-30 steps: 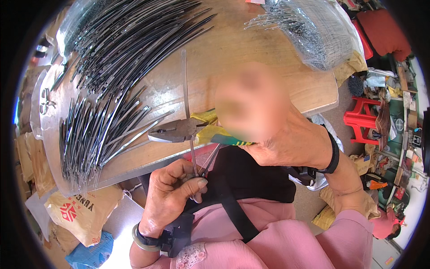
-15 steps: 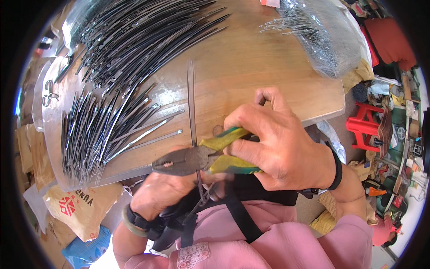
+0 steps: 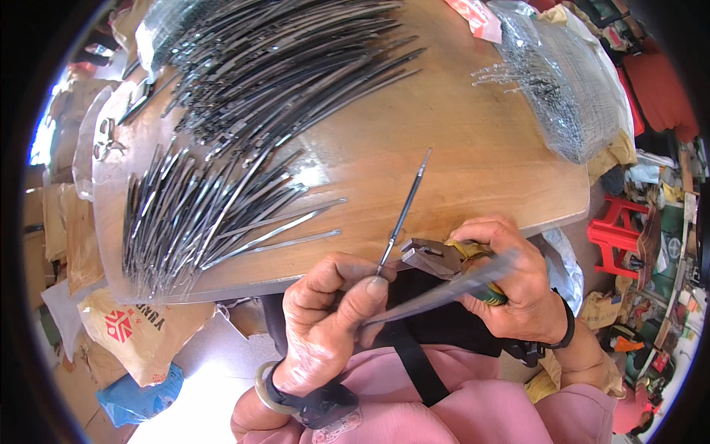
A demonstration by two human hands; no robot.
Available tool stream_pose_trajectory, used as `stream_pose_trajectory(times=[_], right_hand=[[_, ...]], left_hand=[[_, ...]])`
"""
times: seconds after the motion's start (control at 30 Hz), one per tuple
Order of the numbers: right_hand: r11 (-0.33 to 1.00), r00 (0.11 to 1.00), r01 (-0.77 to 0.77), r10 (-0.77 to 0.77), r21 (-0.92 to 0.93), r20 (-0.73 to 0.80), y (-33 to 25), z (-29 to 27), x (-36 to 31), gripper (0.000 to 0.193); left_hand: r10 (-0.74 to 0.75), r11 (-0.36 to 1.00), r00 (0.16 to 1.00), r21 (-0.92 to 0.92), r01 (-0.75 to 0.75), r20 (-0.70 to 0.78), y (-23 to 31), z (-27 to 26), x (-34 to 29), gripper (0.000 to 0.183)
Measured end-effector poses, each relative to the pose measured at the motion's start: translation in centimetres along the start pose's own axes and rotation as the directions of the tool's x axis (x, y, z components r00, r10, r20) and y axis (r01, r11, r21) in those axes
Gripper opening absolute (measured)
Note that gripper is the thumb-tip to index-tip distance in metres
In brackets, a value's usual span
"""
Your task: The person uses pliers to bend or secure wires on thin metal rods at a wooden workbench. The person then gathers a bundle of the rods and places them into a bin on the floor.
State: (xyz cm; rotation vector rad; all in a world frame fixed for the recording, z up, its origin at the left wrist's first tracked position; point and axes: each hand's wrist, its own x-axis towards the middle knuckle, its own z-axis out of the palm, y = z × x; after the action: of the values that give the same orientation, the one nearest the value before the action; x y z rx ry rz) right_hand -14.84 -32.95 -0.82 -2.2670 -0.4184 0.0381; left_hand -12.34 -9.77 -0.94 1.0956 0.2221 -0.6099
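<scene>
My left hand (image 3: 322,318) is closed, thumb and fingers pinching a thin dark metal strip (image 3: 404,211) that slants up and away to a narrow tip. A wider flat dark strip (image 3: 444,290), smeared by motion, runs from below the left fingers across the front of my right hand (image 3: 529,288); whether the two pieces are joined I cannot tell. My right hand is wrapped round pliers (image 3: 433,259) with yellow and green handles. Their jaws point left, near the upright strip but apart from it. The blurred strip hides part of the handles.
Piles of dark metal strips (image 3: 281,81) and shorter strips (image 3: 214,214) cover the table's left side. Scissors (image 3: 108,140) lie at its left edge. A clear plastic bag of thin wire pieces (image 3: 569,89) is at the far right. Beyond the right edge stands a red stool (image 3: 617,233).
The pliers have moved right, off the strip they overlapped. My left hand has come up and to the right, and the strip now leans right. The view has shifted slightly.
</scene>
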Motion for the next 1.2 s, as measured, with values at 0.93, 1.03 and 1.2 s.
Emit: stream_pose_trajectory(times=[0.93, 1.03, 1.2], right_hand=[[0.959, 0.949, 0.284, -0.278, -0.024, 0.147, -2.6, 0.1, 2.9, 0.027], [0.942, 0.941, 0.311, -0.288, -0.123, 0.177, -3.0, -0.2, 2.6, 0.031], [0.936, 0.937, 0.321, -0.293, -0.142, 0.188, -0.7, 1.5, 0.7, 0.038]], left_hand=[[0.235, 0.959, 0.969, 0.177, -0.22, -0.07, -0.3, -2.9, -1.8, 0.004], [0.207, 0.957, 0.974, 0.225, -0.183, -0.088, -0.2, -2.6, -1.6, 0.002], [0.189, 0.943, 0.979, 0.291, -0.159, -0.075, -0.6, -2.4, -1.3, 0.004]])
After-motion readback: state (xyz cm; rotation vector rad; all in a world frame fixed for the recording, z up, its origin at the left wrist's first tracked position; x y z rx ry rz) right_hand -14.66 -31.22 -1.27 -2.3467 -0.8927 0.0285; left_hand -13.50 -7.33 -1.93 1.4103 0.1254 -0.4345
